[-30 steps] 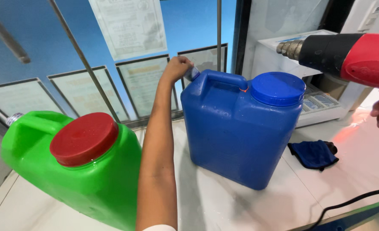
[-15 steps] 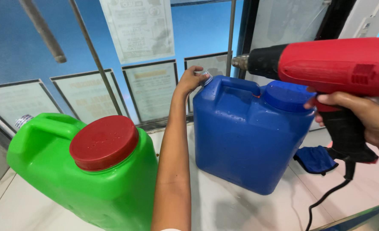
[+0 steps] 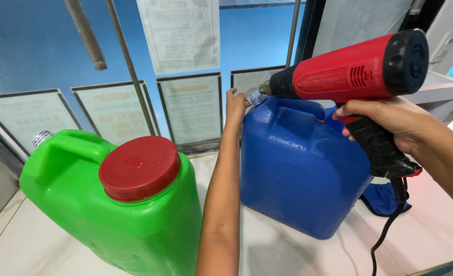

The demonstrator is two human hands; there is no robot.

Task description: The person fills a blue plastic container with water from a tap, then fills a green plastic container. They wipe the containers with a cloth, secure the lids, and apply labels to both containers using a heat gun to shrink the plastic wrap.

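A tall white printed sheet hangs on the blue wall behind the jugs. Below it runs a row of pale, dark-framed rectangular notices, the rightmost partly hidden behind the blue container

Heat gun over blue jerrycan

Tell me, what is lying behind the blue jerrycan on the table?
A dark blue cloth pokes out behind the blue jerrycan; the can and the heat gun cover the rest.
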